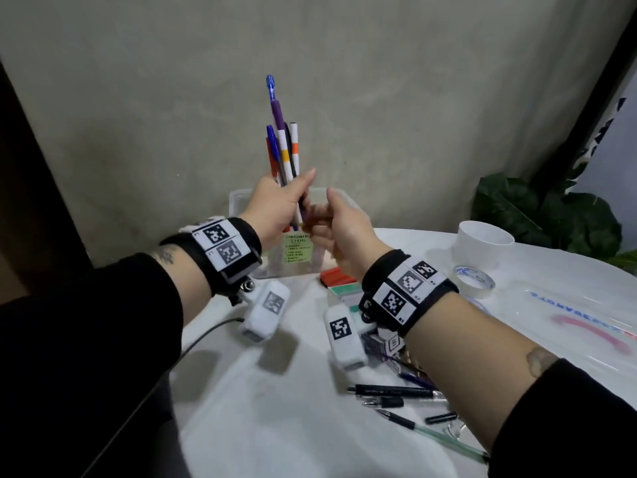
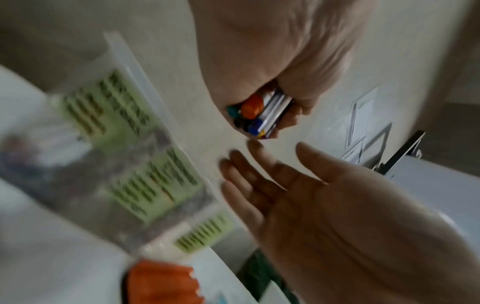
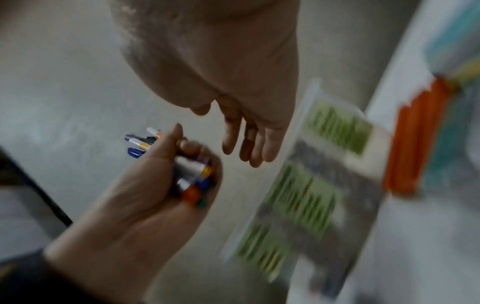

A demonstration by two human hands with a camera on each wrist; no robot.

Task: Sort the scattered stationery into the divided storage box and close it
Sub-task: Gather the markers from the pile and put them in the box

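My left hand (image 1: 281,205) grips a bundle of several pens and markers (image 1: 284,150) upright, above the clear divided storage box (image 1: 241,201) at the table's back edge. In the left wrist view the pens' coloured ends (image 2: 255,115) poke out below the fist. My right hand (image 1: 332,219) hovers just right of the bundle's lower end, holding nothing. Its fingers (image 2: 249,170) are straight and a small gap below the pen ends. In the right wrist view the right hand (image 3: 246,139) hangs beside the left hand (image 3: 155,185), which is wrapped round the pens (image 3: 194,179).
Green labels (image 1: 298,250) are on the box front. Loose pens (image 1: 396,391) lie near my right forearm. In front of the box is an orange-red item (image 1: 336,276). To the right are a tape roll (image 1: 474,281), a white cup (image 1: 482,243) and the clear lid (image 1: 586,315), with a plant (image 1: 551,215) behind.
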